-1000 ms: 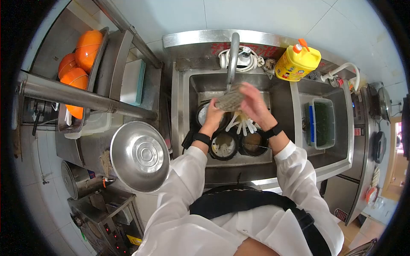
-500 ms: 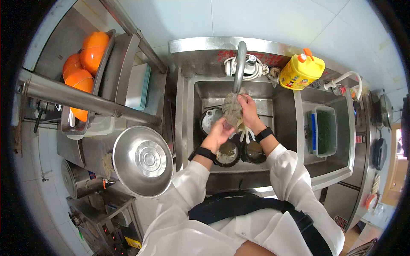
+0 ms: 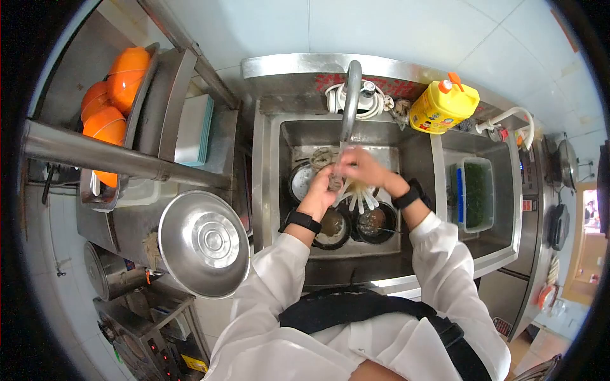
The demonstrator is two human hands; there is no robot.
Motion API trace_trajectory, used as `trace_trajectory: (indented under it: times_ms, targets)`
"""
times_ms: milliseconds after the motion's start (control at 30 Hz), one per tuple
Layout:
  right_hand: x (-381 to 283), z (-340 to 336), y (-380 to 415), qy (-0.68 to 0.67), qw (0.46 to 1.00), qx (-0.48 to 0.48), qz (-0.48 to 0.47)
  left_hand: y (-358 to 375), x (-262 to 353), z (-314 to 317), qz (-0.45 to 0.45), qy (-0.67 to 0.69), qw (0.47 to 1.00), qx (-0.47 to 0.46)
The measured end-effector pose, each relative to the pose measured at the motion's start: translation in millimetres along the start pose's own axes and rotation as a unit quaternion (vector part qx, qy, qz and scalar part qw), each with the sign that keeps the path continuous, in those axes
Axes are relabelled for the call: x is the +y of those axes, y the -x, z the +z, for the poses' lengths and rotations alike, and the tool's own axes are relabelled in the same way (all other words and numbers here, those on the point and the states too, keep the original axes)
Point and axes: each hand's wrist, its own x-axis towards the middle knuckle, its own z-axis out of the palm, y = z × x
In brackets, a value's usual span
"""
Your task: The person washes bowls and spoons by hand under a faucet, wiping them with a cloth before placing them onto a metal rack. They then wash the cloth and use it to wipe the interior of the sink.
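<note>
My left hand (image 3: 321, 188) is closed over the sink, its fingers wrapped around a bundle of pale slender pieces (image 3: 362, 198) that fan out like spoon handles. Their gripped ends are partly hidden. My right hand (image 3: 372, 170) meets the bundle from the other side, fingers bent together; what they pinch is hidden. Both hands are just below the metal faucet (image 3: 351, 95). Beyond my left hand lies a crumpled greyish cloth-like thing (image 3: 324, 156). Dark round pots, one black pot (image 3: 375, 223) among them, stand in the sink under the hands.
A yellow jug (image 3: 443, 106) and a coiled white hose (image 3: 362, 101) stand behind the sink (image 3: 419, 152). The right basin holds a plastic tub (image 3: 478, 193) with green contents. At left are a large metal bowl (image 3: 204, 244), orange bowls (image 3: 127, 70) and a shelf rail (image 3: 121, 155).
The crumpled cloth-like thing has left my hands, and a similar one now lies in the sink. My right hand has turned and moved lower. More of the pale pieces show. The view has shifted slightly.
</note>
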Motion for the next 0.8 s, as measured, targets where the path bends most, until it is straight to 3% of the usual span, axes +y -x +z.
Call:
trace_trajectory:
  times_ms: [33,67,100,200,367,500,533,567,600,633,667,700,767,800]
  targets:
    - [10,-5,-7,0.039,0.983,0.178,-0.034,0,-1,-5,0.019,0.012,0.999,0.028]
    - [3,-17,-16,0.076,0.931,0.351,-0.066,4,-1,-5,-0.013,0.034,0.999,0.036]
    - [10,-29,-29,0.158,0.900,0.404,-0.033,11,-1,-2,-0.014,0.032,0.999,0.039]
    - [23,-52,-48,0.260,0.883,0.388,0.034,37,-1,9,-0.104,0.080,0.991,0.014]
    - [33,-69,-31,0.391,0.881,0.246,0.102,81,-7,17,-0.104,0.049,0.993,-0.033]
    - [20,-59,20,0.376,0.887,0.267,0.032,119,-13,23,-0.125,0.030,0.990,-0.062]
    - [24,-45,33,0.261,0.941,0.217,0.008,129,-18,23,-0.128,0.034,0.988,-0.082]
    - [17,-22,48,-0.028,0.988,0.152,0.005,140,-22,22,-0.123,0.035,0.987,-0.101]
    - [-8,1,67,-0.274,0.957,0.079,0.059,148,-28,19,-0.149,0.061,0.978,-0.133]
    - [-45,24,89,-0.435,0.892,0.048,0.115,152,-37,14,-0.172,0.086,0.967,-0.167]
    - [-64,59,102,-0.640,0.766,0.040,0.038,149,-54,-1,-0.150,0.092,0.967,-0.183]
    - [-45,96,114,-0.704,0.705,0.021,0.080,146,-67,-13,-0.135,0.097,0.966,-0.196]
    - [-99,110,116,-0.790,0.602,0.004,-0.118,172,-80,0,-0.216,0.148,0.948,-0.178]
    - [-119,112,116,-0.799,0.585,0.063,-0.125,172,-90,-4,-0.264,0.167,0.929,-0.200]
